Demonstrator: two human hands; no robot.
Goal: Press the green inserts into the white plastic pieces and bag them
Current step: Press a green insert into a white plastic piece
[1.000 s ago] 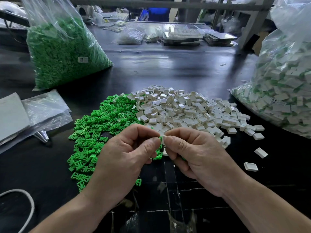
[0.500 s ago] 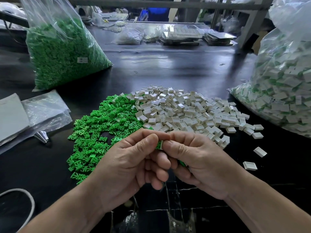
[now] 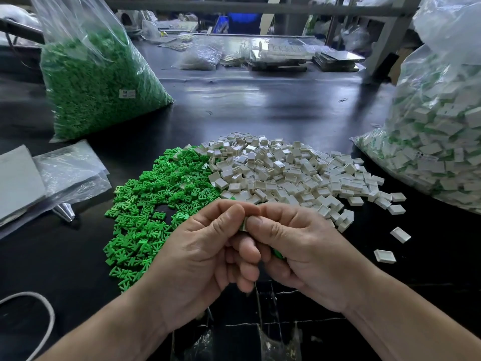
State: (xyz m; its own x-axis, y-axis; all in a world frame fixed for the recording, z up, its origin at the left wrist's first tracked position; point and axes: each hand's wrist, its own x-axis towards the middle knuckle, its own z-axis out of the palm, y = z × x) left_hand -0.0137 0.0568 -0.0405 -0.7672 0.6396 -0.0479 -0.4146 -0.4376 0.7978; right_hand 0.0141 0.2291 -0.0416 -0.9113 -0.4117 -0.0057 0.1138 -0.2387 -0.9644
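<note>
My left hand [image 3: 208, 251] and my right hand [image 3: 299, 246] meet just in front of the two piles, thumbs and forefingers pinching one small piece [image 3: 244, 224] between them. Only a green-and-white sliver of it shows. A bit of green [image 3: 276, 254] peeks from under my right hand's curled fingers. A heap of loose green inserts [image 3: 151, 199] lies to the left on the black table. A heap of white plastic pieces [image 3: 286, 173] lies behind and to the right of my hands.
A big clear bag of green inserts [image 3: 99, 84] stands at back left. A large bag of assembled white-and-green pieces [image 3: 437, 142] sits at right. Flat plastic bags [image 3: 65, 173] lie at left, a white cable [image 3: 39, 308] at bottom left. Two stray white pieces [image 3: 385, 256] lie right of my hand.
My hands have closed together: the left fingers curled in under the right hand's, and the pinched piece is now mostly covered by both thumbs. The piles have not moved.
</note>
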